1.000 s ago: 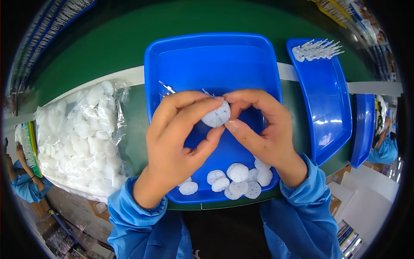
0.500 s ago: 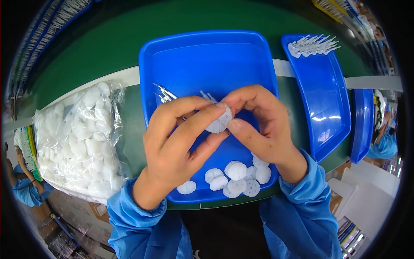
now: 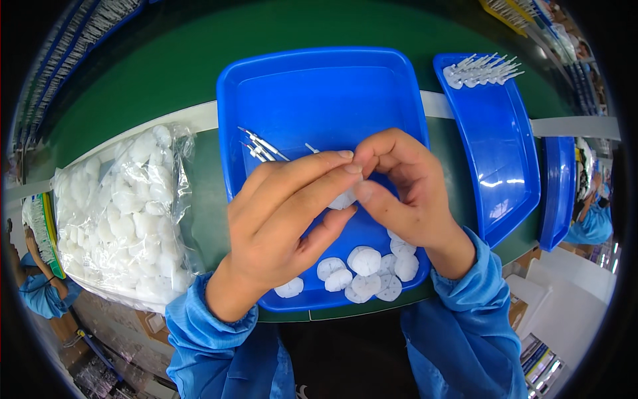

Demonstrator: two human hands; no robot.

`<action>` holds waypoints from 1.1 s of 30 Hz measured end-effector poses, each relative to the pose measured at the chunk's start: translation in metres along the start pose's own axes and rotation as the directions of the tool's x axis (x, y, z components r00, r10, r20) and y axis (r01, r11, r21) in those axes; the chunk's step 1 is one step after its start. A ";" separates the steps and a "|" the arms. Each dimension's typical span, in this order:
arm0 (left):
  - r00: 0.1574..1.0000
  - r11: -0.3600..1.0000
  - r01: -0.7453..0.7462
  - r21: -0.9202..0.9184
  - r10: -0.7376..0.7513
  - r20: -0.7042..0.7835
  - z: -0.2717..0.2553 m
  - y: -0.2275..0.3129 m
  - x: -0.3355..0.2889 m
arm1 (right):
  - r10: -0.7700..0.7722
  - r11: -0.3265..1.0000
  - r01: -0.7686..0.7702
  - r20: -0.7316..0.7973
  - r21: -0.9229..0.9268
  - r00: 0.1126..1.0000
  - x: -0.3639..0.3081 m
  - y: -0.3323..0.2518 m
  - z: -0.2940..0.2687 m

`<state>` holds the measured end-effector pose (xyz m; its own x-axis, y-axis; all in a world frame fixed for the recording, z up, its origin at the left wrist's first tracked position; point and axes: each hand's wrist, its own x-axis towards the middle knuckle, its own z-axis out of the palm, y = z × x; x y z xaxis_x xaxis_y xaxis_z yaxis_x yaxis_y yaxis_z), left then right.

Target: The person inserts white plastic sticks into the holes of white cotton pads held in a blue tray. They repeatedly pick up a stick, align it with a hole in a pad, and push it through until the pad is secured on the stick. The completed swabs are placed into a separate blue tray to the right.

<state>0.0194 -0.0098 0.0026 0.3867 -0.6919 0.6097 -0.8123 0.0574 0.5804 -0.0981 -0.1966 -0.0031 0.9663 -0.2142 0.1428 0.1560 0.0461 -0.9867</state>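
Note:
Over a large blue tray [image 3: 319, 60], my left hand [image 3: 286, 213] pinches a white round disc [image 3: 342, 199] between its thumb and fingers, which cover most of it. My right hand [image 3: 405, 199] is closed too, its thumb and index fingertip meeting the left fingertips at the disc's edge. What the right fingertips hold is hidden. Thin metal-tipped rods with white parts [image 3: 262, 146] lie in the tray beyond my left hand. Several loose white discs [image 3: 365, 261] are scattered along the tray's near side, below both hands.
A clear plastic bag full of white discs [image 3: 126, 213] lies to the left. On the right, a narrower blue tray [image 3: 495, 166] carries rows of white pieces with upright rods [image 3: 482, 71] at its far end. Another blue tray [image 3: 558, 193] sits beyond it. Co-workers' sleeves show at both rims.
My left fingers have slid over the disc, covering more of it, and the left hand has shifted slightly right. The right hand has barely moved.

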 end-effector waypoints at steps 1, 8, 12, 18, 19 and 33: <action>1.000 1.000 0.006 -0.012 -0.006 0.002 0.000 0.001 0.000 | 0.039 0.999 -0.039 -0.009 0.024 0.999 -0.001 -0.002 -0.001; 0.998 0.964 0.017 -0.264 -0.032 -0.055 -0.008 -0.013 -0.007 | 0.141 0.990 -0.142 -0.133 0.005 0.981 0.001 -0.007 -0.002; 0.888 0.838 0.246 -0.487 -0.396 -0.233 -0.012 -0.018 -0.017 | 0.104 0.946 -0.137 -0.123 -0.295 0.987 0.006 -0.008 0.006; 0.778 0.647 0.312 -0.696 -0.594 -0.203 -0.006 -0.020 -0.018 | -0.249 0.467 0.319 0.223 -0.825 0.942 0.052 -0.004 0.024; 0.758 0.610 0.301 -0.733 -0.619 -0.204 -0.007 -0.015 -0.014 | -0.220 0.404 0.321 0.250 -0.856 0.943 0.062 -0.002 0.032; 0.772 0.598 0.447 -0.665 -0.634 -0.052 -0.002 0.004 -0.006 | -0.008 0.978 -0.007 -0.071 -0.210 0.997 0.040 -0.011 0.006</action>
<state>0.0149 -0.0040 0.0023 0.8359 -0.5332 0.1304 -0.0228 0.2036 0.9788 -0.0597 -0.2000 0.0140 0.9479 -0.2837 0.1448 0.1025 -0.1587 -0.9820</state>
